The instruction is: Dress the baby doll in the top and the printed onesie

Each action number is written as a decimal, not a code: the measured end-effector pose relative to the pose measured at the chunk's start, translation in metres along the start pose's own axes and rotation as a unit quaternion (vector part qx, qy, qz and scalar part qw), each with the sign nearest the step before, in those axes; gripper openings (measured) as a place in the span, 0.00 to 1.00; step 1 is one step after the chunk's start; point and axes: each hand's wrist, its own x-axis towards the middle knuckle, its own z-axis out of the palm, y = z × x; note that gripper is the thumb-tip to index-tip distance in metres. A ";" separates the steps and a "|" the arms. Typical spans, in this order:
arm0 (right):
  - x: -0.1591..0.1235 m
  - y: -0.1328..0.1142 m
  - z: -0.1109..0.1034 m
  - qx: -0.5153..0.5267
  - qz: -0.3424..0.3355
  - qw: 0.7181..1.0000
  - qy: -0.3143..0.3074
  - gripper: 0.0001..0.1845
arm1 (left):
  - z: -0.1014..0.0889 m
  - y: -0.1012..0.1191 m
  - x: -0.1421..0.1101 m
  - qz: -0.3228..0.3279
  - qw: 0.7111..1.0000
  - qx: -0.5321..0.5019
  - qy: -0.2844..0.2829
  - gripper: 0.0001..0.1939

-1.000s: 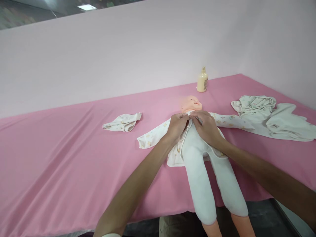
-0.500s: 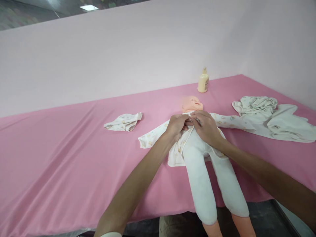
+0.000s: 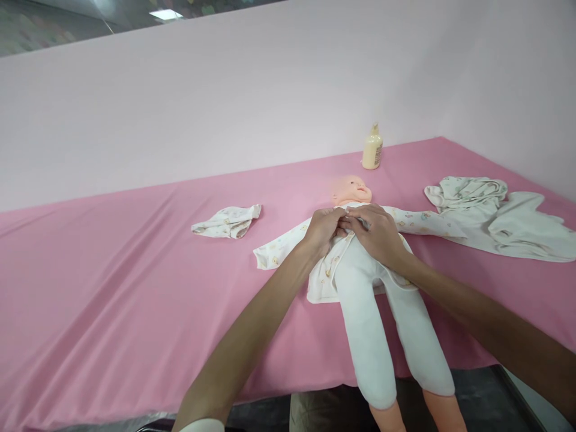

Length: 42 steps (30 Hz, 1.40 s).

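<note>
A baby doll lies on its back, its head toward the wall and its lower legs past the table's front edge. It wears a white baby jacket with a small print, the sleeves spread to both sides and the front parted below the chest. At the upper chest my left hand pinches one edge of the jacket. My right hand grips the jacket right beside it, fingertips meeting those of the left. Whatever fastening lies between the fingers is hidden.
A pink sheet covers the table. Left of the doll lies a small folded printed cloth. Behind its head stands a cream pump bottle. Crumpled white clothes lie at the right, touching the jacket's sleeve. A pale wall rises behind.
Both hands stay at the jacket's upper front, with only slight finger movement. The view has shifted a little; the doll and the other things keep their places.
</note>
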 end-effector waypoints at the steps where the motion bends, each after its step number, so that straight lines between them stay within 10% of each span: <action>1: 0.000 0.000 0.000 -0.003 0.000 1.000 0.000 0.10 | 0.000 -0.001 0.000 0.002 1.000 -0.001 -0.001 0.09; 42: -0.001 -0.002 0.000 0.001 0.042 0.999 0.007 0.07 | 0.006 -0.012 0.004 0.023 0.997 0.003 0.075 0.07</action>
